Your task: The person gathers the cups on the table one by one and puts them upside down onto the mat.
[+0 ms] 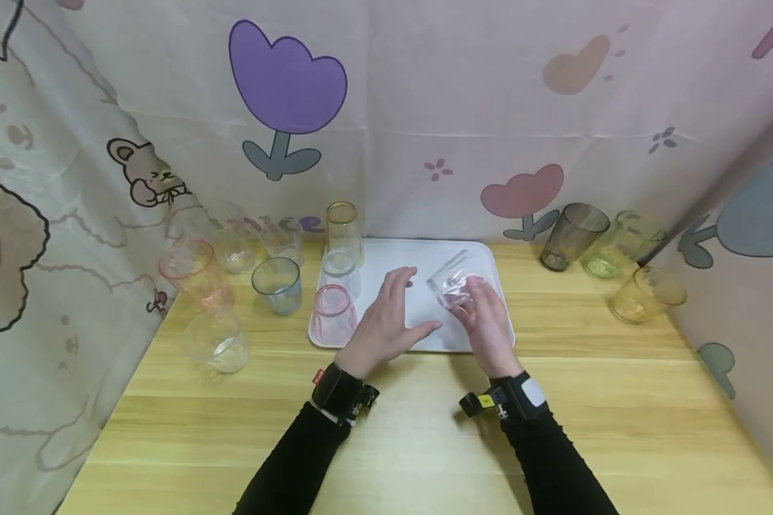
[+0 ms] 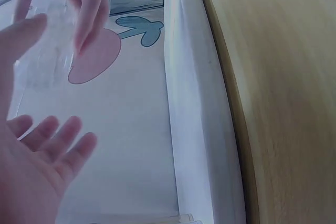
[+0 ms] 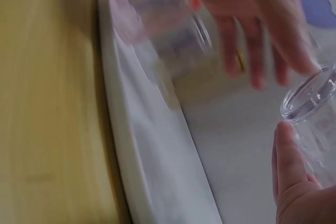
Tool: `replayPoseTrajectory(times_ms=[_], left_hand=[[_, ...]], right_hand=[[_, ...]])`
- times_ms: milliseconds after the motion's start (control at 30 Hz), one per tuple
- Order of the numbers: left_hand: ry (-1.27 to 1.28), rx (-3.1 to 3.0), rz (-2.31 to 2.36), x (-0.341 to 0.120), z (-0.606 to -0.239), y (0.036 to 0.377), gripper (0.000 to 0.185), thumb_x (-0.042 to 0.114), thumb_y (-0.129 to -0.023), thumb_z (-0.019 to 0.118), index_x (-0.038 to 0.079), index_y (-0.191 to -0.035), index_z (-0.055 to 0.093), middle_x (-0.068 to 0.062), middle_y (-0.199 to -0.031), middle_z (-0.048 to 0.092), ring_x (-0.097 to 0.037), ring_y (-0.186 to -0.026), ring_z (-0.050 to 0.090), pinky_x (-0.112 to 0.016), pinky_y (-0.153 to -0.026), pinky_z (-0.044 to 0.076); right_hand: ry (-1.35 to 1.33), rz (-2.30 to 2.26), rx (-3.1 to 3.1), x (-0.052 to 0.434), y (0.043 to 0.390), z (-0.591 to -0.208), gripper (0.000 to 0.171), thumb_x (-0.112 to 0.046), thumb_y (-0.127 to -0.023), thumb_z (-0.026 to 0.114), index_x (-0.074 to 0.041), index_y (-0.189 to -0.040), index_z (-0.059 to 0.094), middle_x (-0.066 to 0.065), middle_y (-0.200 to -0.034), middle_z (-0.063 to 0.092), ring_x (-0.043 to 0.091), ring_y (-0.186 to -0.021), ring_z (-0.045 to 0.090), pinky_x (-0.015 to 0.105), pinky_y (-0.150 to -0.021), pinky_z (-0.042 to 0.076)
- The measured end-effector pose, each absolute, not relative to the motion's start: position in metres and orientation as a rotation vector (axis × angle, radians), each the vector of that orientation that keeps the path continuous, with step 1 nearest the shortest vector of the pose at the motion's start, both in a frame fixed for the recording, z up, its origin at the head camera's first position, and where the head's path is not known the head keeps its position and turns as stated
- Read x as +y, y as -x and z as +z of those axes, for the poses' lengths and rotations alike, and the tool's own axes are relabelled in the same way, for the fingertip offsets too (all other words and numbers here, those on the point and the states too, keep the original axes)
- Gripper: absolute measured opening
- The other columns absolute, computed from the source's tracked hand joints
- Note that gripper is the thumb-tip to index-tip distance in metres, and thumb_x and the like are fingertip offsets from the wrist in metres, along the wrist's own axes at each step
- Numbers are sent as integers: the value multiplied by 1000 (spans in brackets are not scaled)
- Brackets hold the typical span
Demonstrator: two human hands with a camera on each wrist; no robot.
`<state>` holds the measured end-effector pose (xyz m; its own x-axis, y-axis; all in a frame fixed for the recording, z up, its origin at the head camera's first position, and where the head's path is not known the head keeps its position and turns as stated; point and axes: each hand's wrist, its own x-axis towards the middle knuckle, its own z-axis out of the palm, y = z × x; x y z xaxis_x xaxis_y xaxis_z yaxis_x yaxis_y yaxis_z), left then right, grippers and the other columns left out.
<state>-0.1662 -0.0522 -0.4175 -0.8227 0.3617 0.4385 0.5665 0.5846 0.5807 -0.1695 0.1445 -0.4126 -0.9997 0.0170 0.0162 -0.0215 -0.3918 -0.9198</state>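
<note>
From where I stand, the right hand (image 1: 484,318) grips a tilted, colourless transparent glass (image 1: 449,281) above a white rectangular tray (image 1: 396,256). The left hand (image 1: 386,315), thumb spread, is near. A pink transparent tumbler (image 1: 333,315), clear tumbler (image 1: 341,273) and yellow-tinted tumbler (image 1: 343,225) line the tray's left side.

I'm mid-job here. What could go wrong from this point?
The clear glass in the right hand is tilted above the tray, and the left hand is open beside it, not supporting it; a slip could drop it.

The left hand is also close to the pink glass on the tray; a careless move might knock that into the clear one just behind it.
</note>
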Motion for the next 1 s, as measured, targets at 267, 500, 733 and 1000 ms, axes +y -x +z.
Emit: replayPoseTrajectory(times_ms=[267, 500, 733, 1000], left_hand=[[803, -2291, -1044, -47, -415, 171, 91, 18, -78, 93, 0, -148, 37, -20, -146, 42, -31, -132, 51, -34, -113, 46], [758, -2254, -1003, -52, -417, 171, 84, 8, -75, 92, 0, -141, 41, -21, -141, 44, -33, -128, 54, -35, -112, 47], [772, -2248, -952, -55, -415, 169, 78, 7, -79, 90, 2, -141, 43, -20, -139, 45, -31, -125, 56, -32, -105, 52], [792, -2284, -861, -53, -402, 168, 71, 13, -85, 87, 1, -145, 50, -19, -140, 50, -30, -121, 60, -33, -93, 59]], right_hand=[[-119, 2688, -1787, 116, 171, -413, 45, -36, -109, 51, 0, -137, 45, 4, -119, 62, 9, -100, 69, 22, -86, 58], [-139, 2728, -1870, 114, 173, -417, 56, -34, -109, 51, 8, -144, 42, 3, -119, 64, 9, -100, 70, 25, -91, 58], [-269, 2637, -2095, 128, 182, -420, 65, -39, -110, 49, 12, -150, 39, 14, -129, 61, 11, -102, 69, 32, -95, 58], [-209, 2436, -2319, 163, 197, -410, 67, -45, -107, 56, 7, -148, 47, 24, -137, 58, 18, -106, 70, 35, -98, 58]])
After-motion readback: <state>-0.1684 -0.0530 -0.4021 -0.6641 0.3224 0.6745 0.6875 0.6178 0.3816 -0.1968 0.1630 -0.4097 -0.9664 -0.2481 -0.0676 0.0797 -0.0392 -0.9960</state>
